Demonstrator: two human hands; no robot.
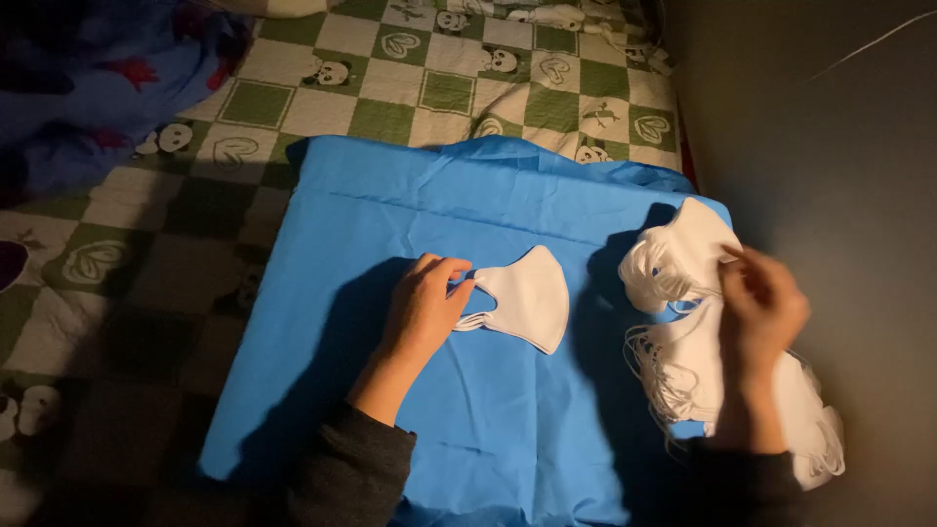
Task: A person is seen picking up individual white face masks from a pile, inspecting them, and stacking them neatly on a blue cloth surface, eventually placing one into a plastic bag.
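Here we take the blue cloth (390,390) as our landmark, spread flat over the green-and-white checked quilt (429,78) so that the white pieces have a clean, even surface to lie on. Near the middle of the cloth lies a single white face mask (527,298), folded in half along its centre seam, its curved edge pointing toward the right side of the cloth. Our left hand (422,307) rests on the cloth just left of that mask, the fingers curled and pinched on its ear loop, which keeps the mask flat and stops it sliding. At the cloth's right edge, partly spilling off it toward the grey wall (830,117), sits a heap of white masks (683,332) with loose loops trailing (the pile is untidy, so single pieces are hard to tell apart). Our right hand (761,307) is over that heap, touching it; the hand is blurred, and we cannot tell whether its fingers are closed on a mask or merely spread upon the pile. Beyond the cloth's far left corner a dark blue patterned blanket (88,78) lies bunched on the quilt.
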